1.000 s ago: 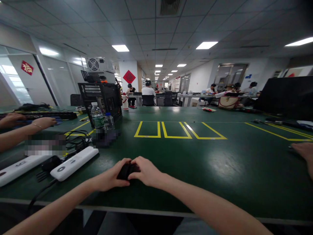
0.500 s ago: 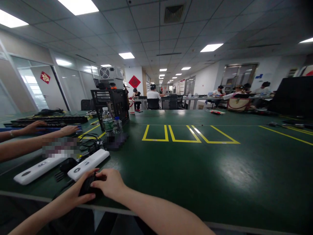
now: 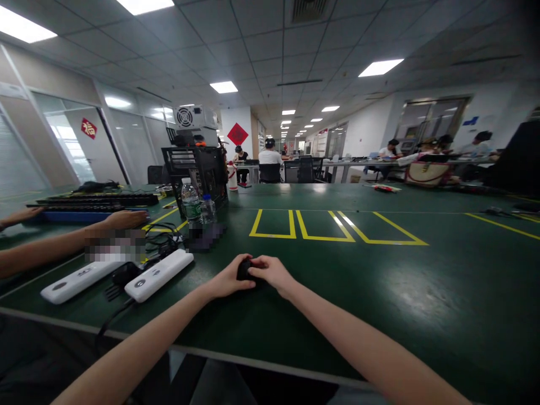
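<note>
Between hands (image 3: 226,280), black object (image 3: 243,271), axis hidden.

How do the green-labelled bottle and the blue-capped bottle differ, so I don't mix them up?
The green-labelled bottle stands taller and wider than the blue-capped bottle. The green-labelled bottle has a pale cap; the blue-capped bottle has a bright blue one. No green label shows on the blue-capped bottle, unlike on the green-labelled bottle. Both are clear and upright, beside the black computer case.
</note>
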Available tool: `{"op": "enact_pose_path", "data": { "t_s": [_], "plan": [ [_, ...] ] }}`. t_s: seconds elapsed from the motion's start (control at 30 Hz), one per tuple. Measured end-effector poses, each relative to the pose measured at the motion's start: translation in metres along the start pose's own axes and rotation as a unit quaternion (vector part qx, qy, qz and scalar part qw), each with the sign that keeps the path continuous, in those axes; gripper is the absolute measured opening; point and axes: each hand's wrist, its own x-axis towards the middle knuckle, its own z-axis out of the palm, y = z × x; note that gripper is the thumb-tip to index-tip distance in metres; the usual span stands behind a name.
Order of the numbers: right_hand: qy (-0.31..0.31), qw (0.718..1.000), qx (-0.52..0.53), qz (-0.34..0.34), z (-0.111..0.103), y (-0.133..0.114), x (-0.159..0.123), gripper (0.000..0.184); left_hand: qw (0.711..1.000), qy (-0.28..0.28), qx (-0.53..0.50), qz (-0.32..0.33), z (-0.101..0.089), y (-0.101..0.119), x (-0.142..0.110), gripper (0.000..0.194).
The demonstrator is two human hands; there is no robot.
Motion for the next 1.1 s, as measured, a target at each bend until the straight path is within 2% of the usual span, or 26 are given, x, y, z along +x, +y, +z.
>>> {"op": "enact_pose_path", "data": {
  "t_s": [0.17, 0.23, 0.3, 0.4, 0.63, 0.8, 1.1],
  "plan": [
    [0.038, 0.999, 0.028, 0.009, -0.079, 0.008, -0.023, 0.030, 0.995, 0.019, 0.002, 0.103, 0.052, 0.022, 0.066, 0.066],
    [0.043, 0.998, 0.040, -0.003, -0.098, 0.010, -0.033, 0.029, 0.990, 0.019, 0.017, 0.140, 0.065, 0.032, 0.080, 0.066],
    [0.041, 0.998, 0.034, -0.025, -0.109, 0.011, -0.039, 0.028, 0.985, 0.016, 0.043, 0.165, 0.072, 0.040, 0.085, 0.065],
    [0.030, 0.998, 0.010, -0.055, -0.113, 0.011, -0.044, 0.028, 0.978, 0.017, 0.097, 0.183, 0.073, 0.048, 0.081, 0.063],
    [0.017, 0.995, -0.014, -0.095, -0.106, 0.010, -0.053, 0.030, 0.953, 0.023, 0.220, 0.208, 0.072, 0.054, 0.064, 0.067],
    [0.054, 0.993, -0.046, -0.091, -0.102, 0.005, -0.057, 0.019, 0.949, 0.015, 0.235, 0.211, 0.070, 0.054, 0.063, 0.064],
    [0.047, 0.996, -0.042, -0.057, -0.103, 0.006, -0.054, 0.027, 0.952, 0.003, 0.231, 0.200, 0.067, 0.055, 0.060, 0.076]
  ]
}}
